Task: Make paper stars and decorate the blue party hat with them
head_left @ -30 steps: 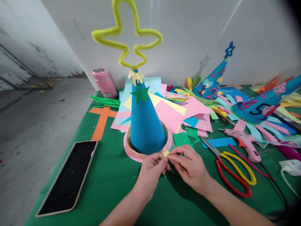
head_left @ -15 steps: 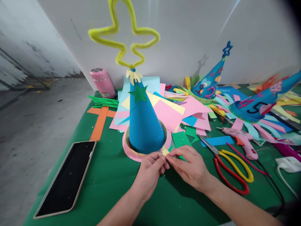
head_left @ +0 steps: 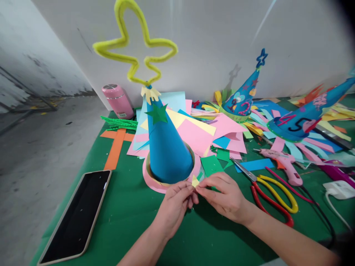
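Between my fingertips is a small pale yellow piece of paper [head_left: 195,181], pinched from both sides. My left hand [head_left: 177,203] is closed on its left edge, and my right hand [head_left: 223,197] grips it from the right; part of it is hidden by the fingers. Just behind stands a blue paper cone hat [head_left: 170,151] with a pink brim [head_left: 155,185]. A green paper star [head_left: 158,113] is on its front, a pale yellow fringe [head_left: 150,94] rings its tip, and a large yellow pipe-cleaner star shape [head_left: 163,43] rises on top.
Scissors [head_left: 273,195], a pink glue gun [head_left: 285,162] and a white plug [head_left: 340,189] lie right. A phone [head_left: 76,218] and orange strips [head_left: 115,149] lie left. Behind are a pink bottle [head_left: 118,101], paper sheets [head_left: 195,135] and decorated hats [head_left: 244,98].
My view has shifted slightly, so the cone hat and its yellow topper appear a little further left. Both hands keep pinching the yellow paper, and a bit more of it shows.
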### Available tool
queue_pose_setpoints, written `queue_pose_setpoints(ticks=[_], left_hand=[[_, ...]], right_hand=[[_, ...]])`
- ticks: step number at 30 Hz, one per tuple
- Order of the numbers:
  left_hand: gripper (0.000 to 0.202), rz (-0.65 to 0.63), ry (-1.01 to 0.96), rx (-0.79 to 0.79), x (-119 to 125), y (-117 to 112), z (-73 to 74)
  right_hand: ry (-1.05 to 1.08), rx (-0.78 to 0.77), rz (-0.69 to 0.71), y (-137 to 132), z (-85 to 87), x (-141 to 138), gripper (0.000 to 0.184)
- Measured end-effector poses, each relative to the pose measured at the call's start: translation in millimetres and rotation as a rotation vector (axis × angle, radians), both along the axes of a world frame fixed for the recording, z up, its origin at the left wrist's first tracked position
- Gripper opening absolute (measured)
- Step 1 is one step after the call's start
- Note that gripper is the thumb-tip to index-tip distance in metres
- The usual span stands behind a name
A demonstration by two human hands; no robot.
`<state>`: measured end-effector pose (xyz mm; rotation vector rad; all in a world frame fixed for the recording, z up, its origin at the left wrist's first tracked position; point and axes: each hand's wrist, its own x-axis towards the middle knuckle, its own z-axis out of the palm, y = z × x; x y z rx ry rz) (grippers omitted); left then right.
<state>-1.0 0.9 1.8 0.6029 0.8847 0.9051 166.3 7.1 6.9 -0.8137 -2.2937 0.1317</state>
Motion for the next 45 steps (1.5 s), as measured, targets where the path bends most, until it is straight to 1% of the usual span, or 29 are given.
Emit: queue_pose_setpoints(ticks=[9, 13, 16, 18, 19, 23, 25, 27, 28, 30, 33, 36, 40, 42, 45], left_hand=[[0.021, 0.036, 0.017, -0.009, -0.1, 0.5, 0.5], [0.019, 0.034, 0.060, 0.015, -0.2, 0.0, -1.4], [0.020, 0.025, 0.105, 0.054, -0.7, 0.6, -1.5], [0.022, 0.022, 0.152, 0.091, -1.7, 1.2, -1.6], [0.023, 0.019, 0.183, 0.114, -2.3, 1.5, -1.9], [0.027, 0.015, 0.341, 0.236, -4.6, 1.5, -3.6], [0.028, 0.015, 0.419, 0.299, -4.7, 1.0, -3.2], [0.029, 0.008, 0.487, 0.340, -4.1, 0.6, -1.5], [0.029, 0.003, 0.516, 0.354, -3.8, 0.6, -0.2], [0.030, -0.015, 0.557, 0.376, -3.2, 0.8, 2.7], [0.031, -0.020, 0.553, 0.389, -3.5, 0.7, 5.6], [0.027, -0.019, 0.506, 0.368, -4.7, -0.3, 5.2], [0.022, -0.053, 0.372, 0.303, -6.4, -1.2, 1.8], [0.021, -0.061, 0.321, 0.276, -6.7, -0.8, 0.8], [0.021, -0.059, 0.267, 0.249, -6.3, 0.1, 1.3]], right_hand=[[-0.073, 0.028, 0.009, 0.6, -1.5, 1.1, 0.021], [-0.115, 0.005, 0.010, 2.2, -1.4, 3.0, 0.023], [-0.101, -0.040, 0.017, 2.1, -1.1, 4.1, 0.028], [-0.015, -0.125, 0.016, 0.4, -1.4, 3.5, 0.031], [0.063, -0.197, -0.003, -0.8, -1.5, 2.5, 0.032], [0.416, -0.571, -0.179, -5.3, -0.7, -7.5, 0.030], [0.481, -0.712, -0.227, -5.5, -0.7, -15.3, 0.024], [0.507, -0.806, -0.245, -4.4, -2.4, -23.0, 0.015], [0.527, -0.836, -0.254, -3.6, -3.8, -26.2, 0.013], [0.583, -0.876, -0.262, -1.8, -6.4, -30.4, 0.016], [0.643, -0.937, -0.239, 0.6, -6.9, -31.2, 0.019], [0.668, -1.046, -0.183, 2.2, -2.4, -29.2, 0.022], [0.716, -1.157, -0.087, 3.7, 3.6, -28.0, 0.024], [0.706, -1.148, -0.071, 4.3, 4.7, -27.2, 0.023], [0.626, -1.034, -0.114, 5.0, 5.4, -25.3, 0.021]])
